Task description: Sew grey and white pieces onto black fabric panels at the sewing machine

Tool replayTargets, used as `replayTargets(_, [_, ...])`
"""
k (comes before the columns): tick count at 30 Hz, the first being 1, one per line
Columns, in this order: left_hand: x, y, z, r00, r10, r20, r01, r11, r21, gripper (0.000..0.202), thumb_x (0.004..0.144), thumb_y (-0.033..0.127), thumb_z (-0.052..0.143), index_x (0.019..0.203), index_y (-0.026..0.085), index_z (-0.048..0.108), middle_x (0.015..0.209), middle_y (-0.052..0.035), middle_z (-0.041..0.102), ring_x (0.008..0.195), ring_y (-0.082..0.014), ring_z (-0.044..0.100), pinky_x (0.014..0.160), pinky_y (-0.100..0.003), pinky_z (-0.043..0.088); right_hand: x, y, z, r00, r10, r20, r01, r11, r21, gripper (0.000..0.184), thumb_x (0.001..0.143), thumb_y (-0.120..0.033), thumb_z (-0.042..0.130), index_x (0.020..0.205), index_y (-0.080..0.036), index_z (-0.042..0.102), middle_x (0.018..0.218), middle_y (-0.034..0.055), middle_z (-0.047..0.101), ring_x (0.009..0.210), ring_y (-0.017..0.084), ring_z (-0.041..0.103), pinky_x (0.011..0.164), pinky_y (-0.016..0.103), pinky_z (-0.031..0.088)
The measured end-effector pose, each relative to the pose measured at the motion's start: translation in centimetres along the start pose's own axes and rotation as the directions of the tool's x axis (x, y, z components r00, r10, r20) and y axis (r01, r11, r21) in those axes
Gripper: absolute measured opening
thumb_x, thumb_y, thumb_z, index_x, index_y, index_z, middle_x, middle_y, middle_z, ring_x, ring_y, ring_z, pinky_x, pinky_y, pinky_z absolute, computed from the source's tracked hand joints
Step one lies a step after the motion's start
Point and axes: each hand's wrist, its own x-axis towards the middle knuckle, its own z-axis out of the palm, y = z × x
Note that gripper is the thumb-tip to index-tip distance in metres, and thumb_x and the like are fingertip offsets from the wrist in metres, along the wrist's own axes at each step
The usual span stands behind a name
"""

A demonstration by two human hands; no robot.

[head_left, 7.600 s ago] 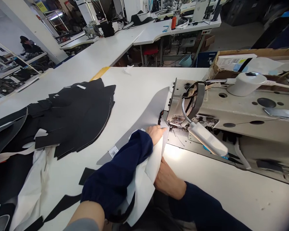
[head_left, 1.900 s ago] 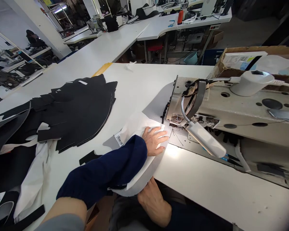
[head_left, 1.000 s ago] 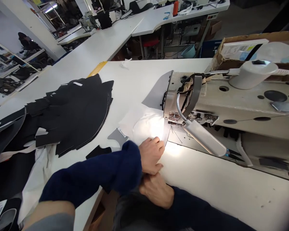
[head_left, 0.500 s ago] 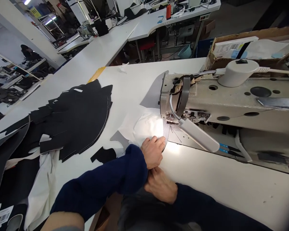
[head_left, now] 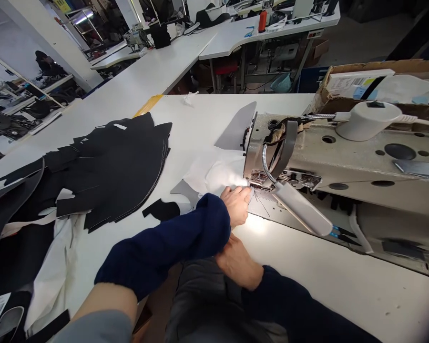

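The left hand (head_left: 236,206) has moved nearer the presser foot (head_left: 259,179) of the sewing machine (head_left: 307,147) than a moment ago. Its fingers lie close together, pressing flat on white fabric (head_left: 214,174) just left of the foot, with a grey panel (head_left: 236,128) running past the machine's far side. The right hand (head_left: 239,263) sits nearer the viewer than the machine, below the left wrist, and its grip cannot be told. Black cut pieces (head_left: 117,171) lie stacked well left of the machine.

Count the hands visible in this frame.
2: the left hand on the white fabric by the presser foot, the right hand below it at the table edge.
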Motion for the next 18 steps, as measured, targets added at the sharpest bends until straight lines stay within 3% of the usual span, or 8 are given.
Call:
replayTargets(3, [-1.4, 0.6, -0.5, 1.000, 0.020, 0.022, -0.021, 1.000, 0.015, 0.046, 0.070, 0.022, 0.055, 0.114, 0.009, 0.053, 0.139, -0.0123, 0.037, 0.109, -0.0244, 0.040, 0.084, -0.040, 0.036, -0.2, -0.1, 0.2, 0.991, -0.045, 0.130, 0.043, 0.999, 0.013, 0.020, 0.072, -0.001, 0.054, 0.079, -0.015, 0.067, 0.076, 0.0061, 0.066, 0.071, 0.019, 0.057, 0.068, 0.034, 0.043])
replayTargets(6, [-4.1, 1.4, -0.7, 0.999, 0.012, 0.033, -0.014, 0.999, 0.040, 0.049, 0.071, 0.015, 0.054, 0.120, 0.011, 0.049, 0.132, -0.0116, 0.043, 0.104, -0.0225, 0.042, 0.080, -0.039, 0.037, -0.3, -0.6, -0.5, 0.979, -0.054, 0.197, 0.064, 0.997, -0.049, 0.025, 0.072, 0.000, 0.051, 0.085, -0.013, 0.069, 0.073, 0.0080, 0.067, 0.071, 0.021, 0.059, 0.067, 0.036, 0.043])
replayTargets(10, [-5.5, 1.3, 0.0, 0.999, -0.022, 0.042, 0.017, 0.994, 0.108, 0.032, 0.085, 0.010, 0.044, 0.115, 0.018, 0.050, 0.117, -0.0058, 0.052, 0.094, -0.0192, 0.045, 0.068, -0.035, 0.037, -0.2, -1.1, -1.6, 0.994, -0.053, 0.097, 0.064, 0.992, -0.105, 0.031, 0.077, -0.008, 0.052, 0.105, -0.009, 0.066, 0.094, 0.0154, 0.068, 0.091, 0.026, 0.059, 0.084, 0.044, 0.041])
replayTargets(14, [-4.4, 0.8, 0.5, 0.997, -0.025, 0.074, 0.015, 0.990, 0.143, 0.024, 0.092, 0.014, 0.041, 0.114, 0.021, 0.050, 0.104, -0.0035, 0.055, 0.092, -0.0188, 0.047, 0.067, -0.034, 0.038, -0.1, -1.1, -1.8, 1.000, -0.021, 0.023, 0.023, 0.994, -0.110, 0.033, 0.080, -0.017, 0.053, 0.109, -0.006, 0.065, 0.113, 0.0213, 0.061, 0.105, 0.030, 0.054, 0.094, 0.049, 0.035])
replayTargets(18, [-3.8, 0.5, 0.5, 0.995, -0.026, 0.100, 0.014, 0.993, 0.117, 0.027, 0.095, 0.019, 0.040, 0.121, 0.021, 0.048, 0.103, -0.0034, 0.055, 0.093, -0.0186, 0.049, 0.070, -0.034, 0.040, 0.0, -0.9, -1.4, 0.999, -0.014, -0.032, 0.010, 0.994, -0.112, 0.037, 0.080, -0.017, 0.054, 0.114, -0.005, 0.062, 0.116, 0.0224, 0.059, 0.107, 0.031, 0.053, 0.098, 0.051, 0.033])
